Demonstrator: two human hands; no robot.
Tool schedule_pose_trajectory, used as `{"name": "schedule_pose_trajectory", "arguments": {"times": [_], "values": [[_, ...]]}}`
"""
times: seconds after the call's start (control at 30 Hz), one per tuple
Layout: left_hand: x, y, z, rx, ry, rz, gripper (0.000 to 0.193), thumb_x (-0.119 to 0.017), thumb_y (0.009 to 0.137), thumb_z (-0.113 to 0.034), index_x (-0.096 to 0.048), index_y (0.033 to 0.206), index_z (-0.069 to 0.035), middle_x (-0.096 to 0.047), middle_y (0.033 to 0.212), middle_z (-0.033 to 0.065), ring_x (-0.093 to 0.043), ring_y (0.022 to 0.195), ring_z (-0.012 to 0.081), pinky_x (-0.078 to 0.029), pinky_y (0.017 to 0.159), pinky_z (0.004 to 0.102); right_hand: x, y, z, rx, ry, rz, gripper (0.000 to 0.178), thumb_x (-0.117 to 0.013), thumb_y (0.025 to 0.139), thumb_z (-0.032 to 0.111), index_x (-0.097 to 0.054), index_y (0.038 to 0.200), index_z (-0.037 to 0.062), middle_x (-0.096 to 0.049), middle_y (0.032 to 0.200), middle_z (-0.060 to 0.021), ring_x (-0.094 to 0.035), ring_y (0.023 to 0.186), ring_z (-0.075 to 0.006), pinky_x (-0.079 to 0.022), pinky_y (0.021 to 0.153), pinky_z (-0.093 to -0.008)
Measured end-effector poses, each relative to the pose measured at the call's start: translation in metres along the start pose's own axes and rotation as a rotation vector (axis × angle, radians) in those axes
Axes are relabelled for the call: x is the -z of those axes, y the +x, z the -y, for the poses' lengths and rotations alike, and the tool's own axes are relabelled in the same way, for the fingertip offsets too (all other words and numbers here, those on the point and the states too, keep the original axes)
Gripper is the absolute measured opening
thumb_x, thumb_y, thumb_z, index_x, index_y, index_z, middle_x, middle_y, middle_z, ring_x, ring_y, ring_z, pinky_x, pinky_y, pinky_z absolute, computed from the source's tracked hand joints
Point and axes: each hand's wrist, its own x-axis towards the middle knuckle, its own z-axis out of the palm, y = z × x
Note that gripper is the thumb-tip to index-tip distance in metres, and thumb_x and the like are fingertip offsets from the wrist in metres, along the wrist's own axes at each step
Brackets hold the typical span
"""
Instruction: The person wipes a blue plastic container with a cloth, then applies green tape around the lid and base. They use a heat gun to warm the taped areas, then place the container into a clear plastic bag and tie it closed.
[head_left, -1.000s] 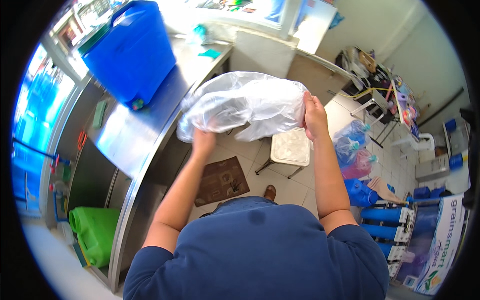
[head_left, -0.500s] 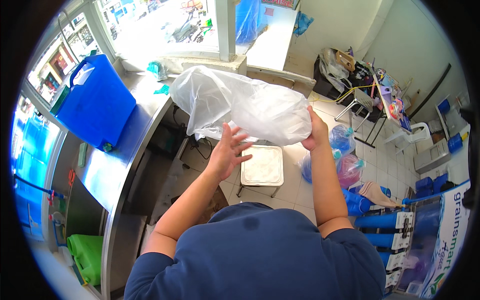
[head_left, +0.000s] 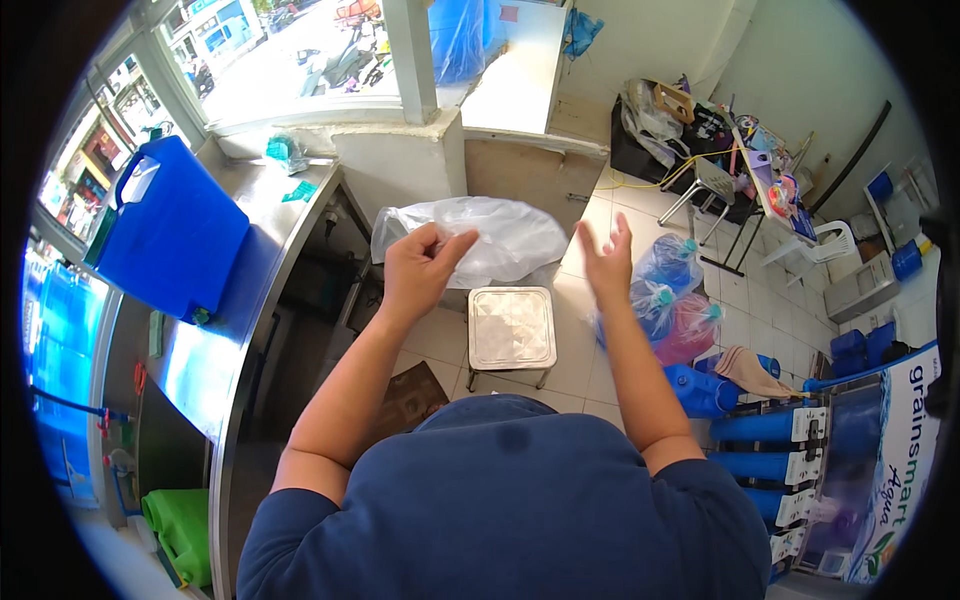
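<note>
Head view: clear plastic bag [head_left: 490, 238] now lower, bunched, above square metal stool [head_left: 511, 327], beside steel counter [head_left: 215, 330].

Left hand [head_left: 415, 270] pinches bag edge, thumb against fingertips.

Right hand [head_left: 607, 262] off bag, fingers spread, empty; half second ago it held far side. Bag then raised and ballooned, now slack, one-handed. Blue jerrycan [head_left: 170, 232] on counter, untouched.
</note>
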Motion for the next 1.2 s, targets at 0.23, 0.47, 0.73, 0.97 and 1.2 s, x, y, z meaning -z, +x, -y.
{"name": "schedule_pose_trajectory", "arguments": {"times": [0.23,0.47,0.73,0.97,1.2], "values": [[-0.009,0.038,-0.061,-0.285,0.246,0.166,0.038,-0.082,0.082,-0.028,-0.061,0.067,0.0,-0.041,0.052,-0.0026,-0.036,0.054,0.0032,-0.033,0.047,0.0258,-0.044,-0.047,0.031,0.363,-0.009,0.194,0.043,-0.075,0.073,0.011,-0.059,0.113,0.0064,-0.068,0.1,-0.0126,-0.067,0.087,-0.0243,-0.054,0.079,-0.0379],[0.054,0.081,-0.098,-0.343,0.424,0.259,0.04,-0.081,0.083,-0.034,-0.061,0.069,-0.002,-0.041,0.056,-0.0045,-0.034,0.055,0.0068,-0.03,0.049,0.0271,0.03,0.023,0.061,0.297,-0.279,0.547,0.022,-0.082,0.078,0.019,-0.067,0.087,0.0051,-0.066,0.078,0.0006,-0.057,0.07,-0.0058,-0.048,0.063,-0.0254],[0.09,0.11,-0.109,-0.259,0.182,0.628,0.031,-0.076,0.088,-0.028,-0.068,0.101,-0.001,-0.064,0.087,-0.0015,-0.056,0.079,0.0062,-0.046,0.074,0.0225,0.041,0.033,0.121,0.016,0.404,0.965,0.024,-0.067,0.09,0.01,-0.064,0.109,-0.0026,-0.069,0.103,-0.0099,-0.067,0.085,-0.0152,-0.052,0.064,-0.0271],[0.076,0.103,-0.115,-0.106,-0.098,0.385,0.03,-0.059,0.099,-0.033,-0.064,0.095,-0.004,-0.067,0.078,0.0033,-0.064,0.066,0.0102,-0.049,0.06,0.0257,0.01,0.027,0.126,0.167,0.159,0.45,0.036,-0.078,0.084,0.032,-0.065,0.097,0.0018,-0.062,0.078,-0.0001,-0.055,0.064,-0.012,-0.047,0.058,-0.0292],[0.093,0.143,-0.133,-0.47,0.47,-0.028,0.036,-0.055,0.099,-0.043,-0.064,0.097,-0.008,-0.065,0.066,0.0066,-0.063,0.056,0.0163,-0.05,0.06,0.0316,0.018,0.031,0.146,0.369,-0.757,0.433,0.033,-0.082,0.075,0.033,-0.067,0.083,0.0046,-0.063,0.068,-0.0035,-0.06,0.063,-0.0109,-0.047,0.058,-0.0272]]}}
